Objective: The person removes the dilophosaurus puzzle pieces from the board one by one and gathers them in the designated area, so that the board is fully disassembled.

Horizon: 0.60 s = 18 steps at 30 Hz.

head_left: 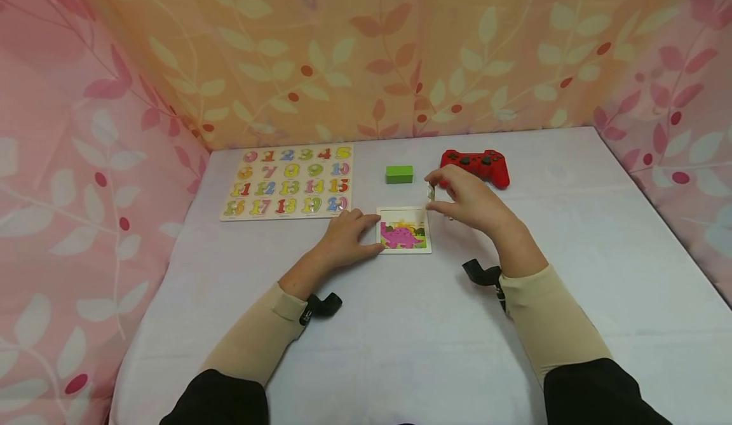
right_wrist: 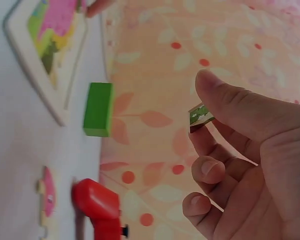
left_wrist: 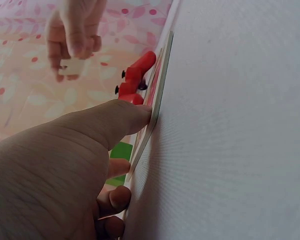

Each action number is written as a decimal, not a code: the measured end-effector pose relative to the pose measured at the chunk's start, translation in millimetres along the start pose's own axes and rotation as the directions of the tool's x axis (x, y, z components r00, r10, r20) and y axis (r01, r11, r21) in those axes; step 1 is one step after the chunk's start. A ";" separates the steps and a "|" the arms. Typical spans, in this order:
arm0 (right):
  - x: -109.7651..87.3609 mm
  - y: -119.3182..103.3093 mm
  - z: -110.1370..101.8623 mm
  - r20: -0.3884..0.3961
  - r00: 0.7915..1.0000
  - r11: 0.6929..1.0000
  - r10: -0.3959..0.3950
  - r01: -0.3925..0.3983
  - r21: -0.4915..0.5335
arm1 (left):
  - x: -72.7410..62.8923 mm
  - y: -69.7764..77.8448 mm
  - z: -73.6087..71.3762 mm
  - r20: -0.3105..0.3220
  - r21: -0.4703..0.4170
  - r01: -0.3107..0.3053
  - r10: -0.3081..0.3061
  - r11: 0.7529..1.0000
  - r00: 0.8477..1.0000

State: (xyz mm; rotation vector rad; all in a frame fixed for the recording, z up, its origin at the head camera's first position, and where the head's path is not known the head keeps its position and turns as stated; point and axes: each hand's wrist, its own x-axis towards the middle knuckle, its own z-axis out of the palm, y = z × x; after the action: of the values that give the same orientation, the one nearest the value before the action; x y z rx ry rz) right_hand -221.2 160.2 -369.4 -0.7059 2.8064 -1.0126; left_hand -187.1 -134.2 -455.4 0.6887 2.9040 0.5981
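A small jigsaw puzzle board (head_left: 402, 251) with a pale frame and a pink dinosaur picture lies flat on the table; its upper part is bare. My left hand (head_left: 345, 239) rests at its left side, thumb and index fingertip touching the frame. In the left wrist view, the thumb of the left hand (left_wrist: 65, 150) presses the board's edge (left_wrist: 162, 82). To the right of the board, my right hand (head_left: 474, 199) pinches a small puzzle piece (right_wrist: 200, 116) between thumb and fingers, raised above the table. Green and white show on the piece.
A green block (head_left: 399, 175) stands behind the board. The red game controller (head_left: 496, 169) lies behind my right hand. A number board (head_left: 286, 212) is at the back left. Another puzzle piece (right_wrist: 48, 192), partly pink, lies on the table. Patterned curtains (head_left: 366, 50) bound the back and sides.
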 end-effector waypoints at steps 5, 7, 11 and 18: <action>-10.6 -8.2 -16.3 -0.102 0.988 0.993 -0.115 0.114 -0.015 | -1.1 1.0 -0.9 0.001 -0.001 0.001 -0.001 1.000 1.000; -15.2 -11.2 -22.5 -0.145 0.975 0.986 -0.167 0.166 -0.025 | -1.3 1.2 -1.1 0.001 -0.003 0.001 -0.001 1.000 1.000; -22.9 -15.7 -34.8 -0.221 0.948 0.973 -0.230 0.223 -0.056 | -0.8 0.8 -0.8 0.001 -0.002 0.000 0.000 1.000 1.000; -35.8 -14.5 -54.8 -0.297 0.930 0.976 -0.218 0.207 -0.068 | -0.4 1.1 -0.8 0.003 -0.002 0.001 -0.001 1.000 1.000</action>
State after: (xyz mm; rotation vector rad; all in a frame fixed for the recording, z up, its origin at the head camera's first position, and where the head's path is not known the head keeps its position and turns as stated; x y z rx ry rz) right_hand -195.7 198.4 -320.6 -0.9522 3.0653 -1.2030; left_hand -186.4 -133.8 -454.2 0.6875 2.9006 0.6000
